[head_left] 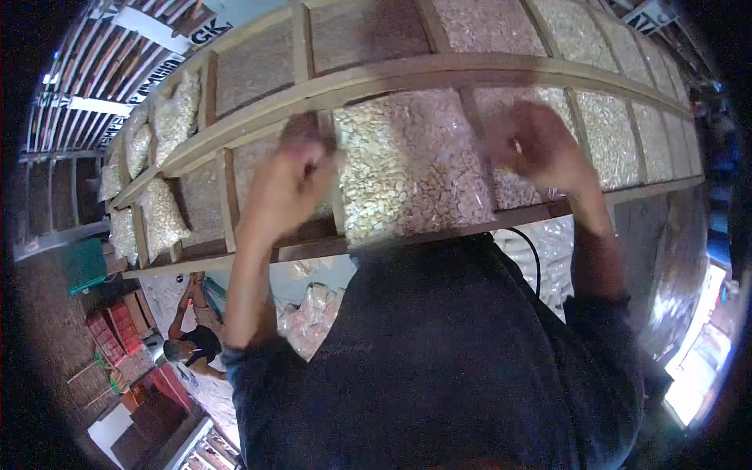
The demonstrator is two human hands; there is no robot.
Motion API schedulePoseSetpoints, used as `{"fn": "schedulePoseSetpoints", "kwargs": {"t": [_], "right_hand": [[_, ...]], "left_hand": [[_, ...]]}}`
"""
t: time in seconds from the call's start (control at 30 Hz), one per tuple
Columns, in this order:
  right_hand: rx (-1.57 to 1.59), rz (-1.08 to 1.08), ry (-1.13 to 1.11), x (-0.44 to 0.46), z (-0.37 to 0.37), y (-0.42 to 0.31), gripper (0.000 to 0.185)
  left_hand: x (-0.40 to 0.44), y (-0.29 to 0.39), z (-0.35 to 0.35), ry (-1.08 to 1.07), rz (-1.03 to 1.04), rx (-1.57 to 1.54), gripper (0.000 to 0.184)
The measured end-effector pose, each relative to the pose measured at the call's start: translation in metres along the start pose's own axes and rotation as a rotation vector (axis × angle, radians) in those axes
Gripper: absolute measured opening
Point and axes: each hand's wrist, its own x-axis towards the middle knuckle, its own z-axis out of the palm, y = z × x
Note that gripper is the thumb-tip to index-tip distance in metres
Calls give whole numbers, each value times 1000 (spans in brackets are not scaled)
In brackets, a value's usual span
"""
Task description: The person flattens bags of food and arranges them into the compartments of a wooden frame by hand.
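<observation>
A flat, clear plastic bag (415,160) full of pale, nut-like pieces lies in a compartment of the wooden divided rack (258,129) right before me. My left hand (298,172) is by the bag's left edge, fingers curled and smeared by motion. Over the divider on the bag's right side is my right hand (544,149), its fingers bent and blurred too. Whether either hand touches or pinches the plastic cannot be made out.
More filled bags (607,129) fill compartments to the right, and others (160,215) slump at the left end. Below the rack are further plastic bags (309,313). Another person (196,341) is at the lower left, near red crates (117,333).
</observation>
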Motion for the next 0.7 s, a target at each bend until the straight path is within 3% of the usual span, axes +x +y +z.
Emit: {"fn": "schedulePoseSetpoints", "kwargs": {"t": [0.03, 0.07, 0.1, 0.17, 0.27, 0.4, 0.5, 0.53, 0.6, 0.63, 0.7], "right_hand": [[63, -45, -89, -17, -5, -8, 25], [59, -69, -263, -28, -12, -25, 27], [65, -54, -276, -36, -6, -36, 27], [56, -116, -89, -44, 3, -53, 22], [48, -122, -58, -49, 10, -51, 18], [28, -108, -131, -33, 11, -47, 13], [147, -268, -250, -14, 6, -37, 12], [131, -281, -239, -4, 2, -26, 12], [300, -46, 90, 18, -1, -4, 14], [-5, -196, 219, 43, -12, -5, 23], [-86, -254, 181, 68, -4, 17, 25]], "left_hand": [[-20, 20, -8, -113, -68, -60, 32], [-36, 21, 1, -97, 38, -70, 30], [-47, 20, 9, -78, 143, -81, 28], [-56, 26, 12, -78, 142, -109, 27], [-66, 25, 16, -25, 126, -176, 25], [-70, 23, 32, 118, 59, -291, 26], [-76, 33, 37, 212, -11, -298, 27], [-78, 36, 37, 224, -17, -275, 26], [-81, 41, 39, 287, 32, -238, 25], [-84, 43, 43, 285, -59, -257, 23], [-86, 43, 52, 333, -130, -237, 17]]}}
